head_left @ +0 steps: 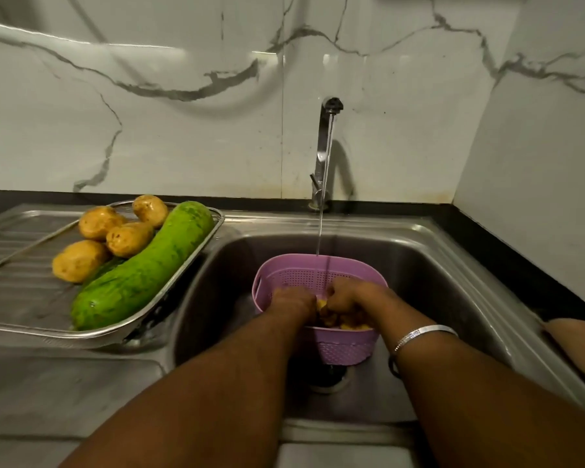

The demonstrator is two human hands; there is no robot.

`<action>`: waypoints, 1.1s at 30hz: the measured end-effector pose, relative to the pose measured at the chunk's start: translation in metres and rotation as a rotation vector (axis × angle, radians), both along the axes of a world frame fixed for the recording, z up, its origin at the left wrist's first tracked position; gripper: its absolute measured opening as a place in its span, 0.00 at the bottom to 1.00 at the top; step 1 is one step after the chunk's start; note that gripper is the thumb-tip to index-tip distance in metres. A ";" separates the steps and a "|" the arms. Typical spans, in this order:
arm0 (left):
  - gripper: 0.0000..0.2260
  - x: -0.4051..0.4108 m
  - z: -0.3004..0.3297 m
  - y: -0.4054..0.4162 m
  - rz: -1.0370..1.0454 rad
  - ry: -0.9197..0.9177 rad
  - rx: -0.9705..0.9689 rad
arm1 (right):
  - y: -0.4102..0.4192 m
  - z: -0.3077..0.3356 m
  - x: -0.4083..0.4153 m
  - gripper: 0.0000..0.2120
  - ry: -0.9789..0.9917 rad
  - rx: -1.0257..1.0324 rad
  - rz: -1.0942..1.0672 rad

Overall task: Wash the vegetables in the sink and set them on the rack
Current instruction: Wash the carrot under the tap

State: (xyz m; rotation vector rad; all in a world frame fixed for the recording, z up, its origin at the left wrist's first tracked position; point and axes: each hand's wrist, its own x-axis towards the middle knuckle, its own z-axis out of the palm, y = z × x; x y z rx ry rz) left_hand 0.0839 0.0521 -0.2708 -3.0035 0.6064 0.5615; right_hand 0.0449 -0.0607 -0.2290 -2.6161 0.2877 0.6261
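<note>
A pink perforated colander (318, 268) stands in the steel sink (453, 265) under the running tap (328, 130). Both my hands reach down inside it. My left hand (293, 300) and my right hand (347, 295) have their fingers curled around a yellow vegetable (321, 304); more yellow pieces (352, 326) lie at the colander's bottom, mostly hidden. On the metal rack (196, 261) at the left lie a long green gourd (142, 268) and several potatoes (129, 238).
The rack rests on the ribbed steel drainboard (17, 285). A marble wall stands behind and to the right. The sink drain (328, 378) shows below the colander. A silver bangle (419, 334) circles my right wrist.
</note>
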 end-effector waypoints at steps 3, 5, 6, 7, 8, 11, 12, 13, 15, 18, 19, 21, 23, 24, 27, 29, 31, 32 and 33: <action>0.21 -0.009 0.007 0.002 -0.023 -0.066 0.012 | -0.001 -0.003 0.002 0.12 0.007 0.037 -0.020; 0.20 -0.012 0.015 0.005 -0.039 -0.087 0.022 | -0.002 -0.004 0.002 0.11 0.001 0.069 -0.024; 0.21 -0.013 0.021 0.009 -0.047 -0.083 0.021 | 0.000 -0.003 0.003 0.09 -0.009 0.068 -0.008; 0.21 -0.014 0.028 0.014 -0.047 -0.070 0.005 | 0.001 -0.003 0.003 0.06 -0.027 0.059 0.000; 0.21 -0.014 0.036 0.014 -0.044 -0.063 -0.027 | -0.003 -0.004 0.004 0.04 -0.053 0.058 -0.015; 0.16 -0.008 0.059 0.020 0.019 -0.196 -0.237 | -0.006 -0.004 0.010 0.10 -0.184 0.025 -0.034; 0.14 -0.005 0.065 0.021 0.047 -0.255 -0.328 | -0.006 -0.004 0.011 0.12 -0.230 0.013 -0.021; 0.11 -0.002 0.069 0.023 0.069 -0.282 -0.402 | -0.004 -0.002 0.011 0.11 -0.254 0.012 -0.002; 0.11 0.003 0.065 0.027 0.052 -0.187 -0.369 | -0.001 -0.003 0.013 0.08 -0.242 0.038 0.007; 0.15 0.009 0.036 0.021 0.033 0.125 -0.166 | 0.000 -0.007 0.011 0.04 -0.131 0.031 0.028; 0.16 0.013 0.027 0.018 0.042 0.166 -0.140 | 0.000 -0.008 0.009 0.02 -0.105 0.022 0.035; 0.18 0.016 0.020 0.015 0.101 0.283 -0.118 | 0.001 -0.006 0.008 0.03 -0.078 0.004 0.046; 0.25 0.017 0.025 0.015 0.184 0.459 -0.098 | 0.005 -0.002 0.005 0.03 -0.016 -0.002 0.044; 0.33 0.017 0.028 0.013 0.199 0.525 -0.072 | 0.006 0.001 0.003 0.05 0.031 -0.009 0.044; 0.47 0.028 0.015 0.005 0.179 0.599 -0.013 | 0.008 0.006 0.000 0.05 0.132 -0.049 0.063; 0.46 0.045 -0.006 -0.002 0.182 0.583 -0.082 | 0.007 0.006 0.001 0.06 0.153 -0.046 0.056; 0.42 0.031 -0.002 0.000 0.103 0.545 -0.119 | 0.008 0.006 -0.002 0.12 0.163 -0.050 0.083; 0.37 0.018 0.006 0.003 0.058 0.530 -0.133 | 0.008 0.007 -0.004 0.14 0.174 -0.052 0.086; 0.31 0.006 0.016 0.005 0.023 0.518 -0.142 | 0.007 0.005 -0.001 0.14 0.186 -0.036 0.087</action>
